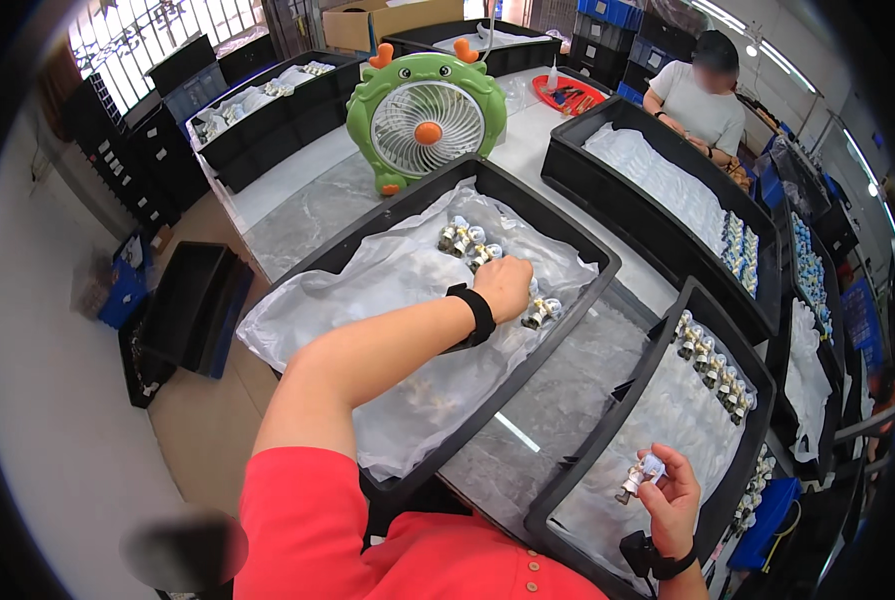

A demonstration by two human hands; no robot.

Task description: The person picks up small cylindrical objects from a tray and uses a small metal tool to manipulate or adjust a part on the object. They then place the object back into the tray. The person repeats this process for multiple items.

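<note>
Right hand (672, 500) fingers pinching small white-capped fitting (641, 473); left hand (504, 287) fingers pressed among fittings (467, 243) in plastic-lined black tray (387, 215).

We see a grey marbled worktable (557, 400) carrying black plastic trays (567, 245) lined with white sheeting, a green dragon-shaped desk fan (425, 120) standing upright behind the nearest tray, and a small red tray (570, 95) farther back.

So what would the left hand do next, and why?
Probably close on one small metal part and lift it out. The left hand already rests among the loose parts in the lined black tray, while the right hand holds one piece.
</note>
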